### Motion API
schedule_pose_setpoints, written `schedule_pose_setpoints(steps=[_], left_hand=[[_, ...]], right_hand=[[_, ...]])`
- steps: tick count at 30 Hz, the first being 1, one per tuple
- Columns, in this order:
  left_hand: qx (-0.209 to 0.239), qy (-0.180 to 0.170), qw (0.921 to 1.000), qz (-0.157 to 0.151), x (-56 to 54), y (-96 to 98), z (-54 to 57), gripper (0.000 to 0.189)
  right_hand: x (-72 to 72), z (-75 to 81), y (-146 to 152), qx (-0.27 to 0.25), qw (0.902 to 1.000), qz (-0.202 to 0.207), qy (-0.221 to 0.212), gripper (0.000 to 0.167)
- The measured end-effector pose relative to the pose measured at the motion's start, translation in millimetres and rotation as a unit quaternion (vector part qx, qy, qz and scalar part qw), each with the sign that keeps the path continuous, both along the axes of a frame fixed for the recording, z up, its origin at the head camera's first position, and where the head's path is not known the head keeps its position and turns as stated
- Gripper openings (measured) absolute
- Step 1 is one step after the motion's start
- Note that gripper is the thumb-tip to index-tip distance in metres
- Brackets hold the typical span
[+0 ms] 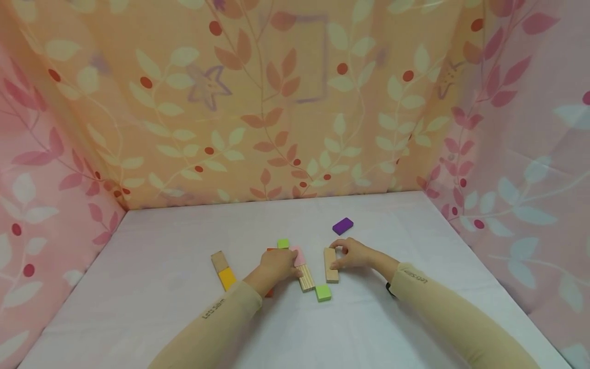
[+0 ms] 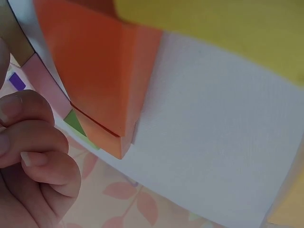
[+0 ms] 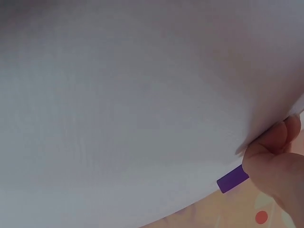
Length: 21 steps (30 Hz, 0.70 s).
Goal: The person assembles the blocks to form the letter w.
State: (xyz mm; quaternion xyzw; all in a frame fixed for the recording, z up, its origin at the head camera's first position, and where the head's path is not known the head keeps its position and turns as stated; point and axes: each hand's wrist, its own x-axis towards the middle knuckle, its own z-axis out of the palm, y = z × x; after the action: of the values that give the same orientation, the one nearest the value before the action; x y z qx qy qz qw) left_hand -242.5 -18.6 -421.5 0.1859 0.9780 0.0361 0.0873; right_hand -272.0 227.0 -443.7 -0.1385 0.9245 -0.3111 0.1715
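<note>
My left hand [image 1: 276, 264] reaches over an orange block [image 2: 95, 61] and mostly hides it in the head view. Its fingertips touch the left side of a pink block [image 1: 298, 255] and a striped wooden block [image 1: 306, 279], laid end to end; whether they pinch is hidden. Three curled fingers [image 2: 40, 142] show in the left wrist view. At the right, my right hand [image 1: 352, 253] pinches a plain wooden block [image 1: 330, 266] between thumb and finger. One green block [image 1: 323, 293] lies below the striped one, another green block [image 1: 283, 243] beyond the left hand.
A purple block [image 1: 343, 226] lies beyond the right hand. To the left, a plain wooden block [image 1: 219, 261] and a yellow block [image 1: 227, 278] form a slanted line. Patterned curtains [image 1: 286, 128] enclose the white tabletop [image 1: 161, 241] at the back and sides.
</note>
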Motion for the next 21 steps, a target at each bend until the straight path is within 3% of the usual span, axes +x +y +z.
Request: schedule_pose_setpoints(steps=[21], left_hand=[[-0.007,-0.003,1.0,0.0,-2.0,0.0,-0.3,0.06]], right_hand=[[0.4,2.9,-3.9,0.031,0.9994,-0.004,-0.017,0.053]])
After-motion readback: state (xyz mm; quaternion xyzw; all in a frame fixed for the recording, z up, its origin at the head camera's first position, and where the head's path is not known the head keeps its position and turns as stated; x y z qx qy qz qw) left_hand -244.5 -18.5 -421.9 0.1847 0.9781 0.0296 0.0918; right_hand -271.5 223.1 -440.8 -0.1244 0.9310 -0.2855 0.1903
